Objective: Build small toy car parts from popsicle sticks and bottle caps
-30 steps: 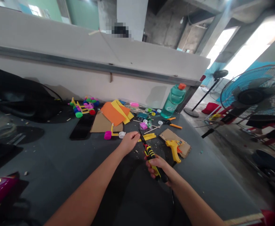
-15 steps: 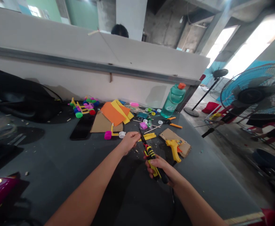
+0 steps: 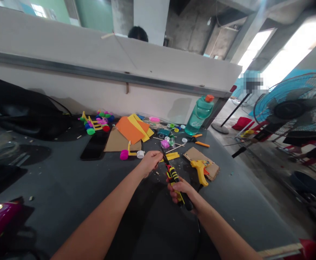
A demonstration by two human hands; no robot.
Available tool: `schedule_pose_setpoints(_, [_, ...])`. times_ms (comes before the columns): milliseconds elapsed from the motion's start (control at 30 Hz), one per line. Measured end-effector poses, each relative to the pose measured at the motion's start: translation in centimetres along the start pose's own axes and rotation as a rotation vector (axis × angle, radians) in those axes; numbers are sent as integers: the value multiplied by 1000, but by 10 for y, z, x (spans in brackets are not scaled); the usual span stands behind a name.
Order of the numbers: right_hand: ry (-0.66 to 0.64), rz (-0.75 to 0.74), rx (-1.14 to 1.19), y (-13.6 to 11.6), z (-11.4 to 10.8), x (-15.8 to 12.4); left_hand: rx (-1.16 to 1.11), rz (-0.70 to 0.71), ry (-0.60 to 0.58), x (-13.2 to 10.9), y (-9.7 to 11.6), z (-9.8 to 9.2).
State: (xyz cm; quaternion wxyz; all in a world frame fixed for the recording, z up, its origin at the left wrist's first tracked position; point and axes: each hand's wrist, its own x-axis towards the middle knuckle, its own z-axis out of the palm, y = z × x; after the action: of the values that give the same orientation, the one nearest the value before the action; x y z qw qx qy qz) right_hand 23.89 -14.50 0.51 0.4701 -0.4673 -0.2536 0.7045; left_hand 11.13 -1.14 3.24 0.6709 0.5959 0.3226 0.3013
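Observation:
My right hand (image 3: 180, 190) is wrapped round the black-and-yellow handles of a pair of cutters (image 3: 171, 175), whose dark jaws point up and away toward my left hand. My left hand (image 3: 150, 161) is closed in a pinch right at the jaws, holding something too small to make out. A yellow strip (image 3: 172, 156) lies just beyond the jaws. A yellow glue gun (image 3: 199, 170) rests on a cardboard scrap (image 3: 201, 160) to the right of both hands.
Orange and yellow foam sheets (image 3: 132, 129) lie over cardboard, beside a black phone (image 3: 94, 145). A colourful toy with bottle-cap wheels (image 3: 96, 122), loose caps, a teal water bottle (image 3: 200, 115) and orange pliers (image 3: 198, 141) stand behind. A black bag (image 3: 22, 110) is left; a standing fan (image 3: 293, 108) is right.
Both hands stay together at the cutter's jaws, with only slight shifts. The view has hardly moved.

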Motion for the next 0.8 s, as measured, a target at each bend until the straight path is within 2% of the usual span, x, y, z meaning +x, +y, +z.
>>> schedule_pose_setpoints(300, [62, -7, -72, 0, 2, -4, -89, -6, 14, -2, -2, 8])
schedule_pose_setpoints(467, [125, -50, -118, -2, 14, -8, -127, -10, 19, -3, -2, 8])
schedule_pose_setpoints(633, [256, -71, -208, -4, 29, -7, -173, -24, 8, -3, -2, 9])
schedule_pose_setpoints(800, [138, -104, 3, -10, 23, -6, -249, -18, -10, -4, -2, 4])
